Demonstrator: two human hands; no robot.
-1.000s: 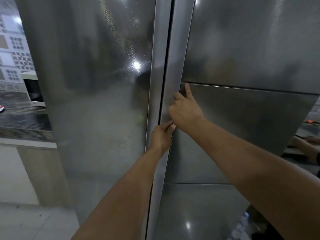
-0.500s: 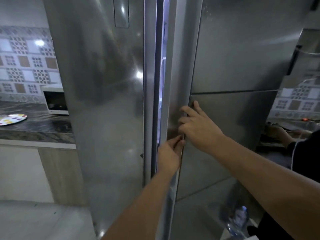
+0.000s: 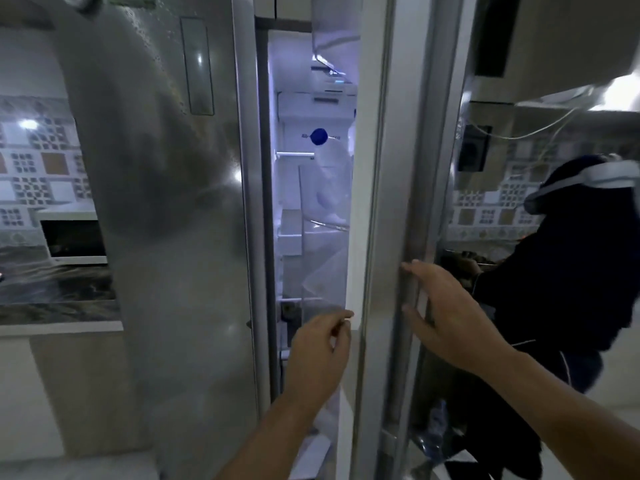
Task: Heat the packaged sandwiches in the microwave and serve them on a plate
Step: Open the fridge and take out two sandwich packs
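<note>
Left hand point(image 3: 320, 344) loosely curled at fridge door point(image 3: 391, 202) edge; right hand point(image 3: 446, 313) flat, fingers straight, on it.

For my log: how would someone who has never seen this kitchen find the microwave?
Start at the tall steel fridge filling the middle, its right door partly open. Look past its left edge to the dark marbled counter against the patterned tile wall. The microwave sits there: a white box with a dark window.

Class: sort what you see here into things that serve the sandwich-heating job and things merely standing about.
Serves the job:
steel fridge door, ajar
lit white fridge interior
white microwave on the counter
left hand
right hand

Standing about:
patterned wall tiles
dark marbled countertop
person in dark clothes
</note>
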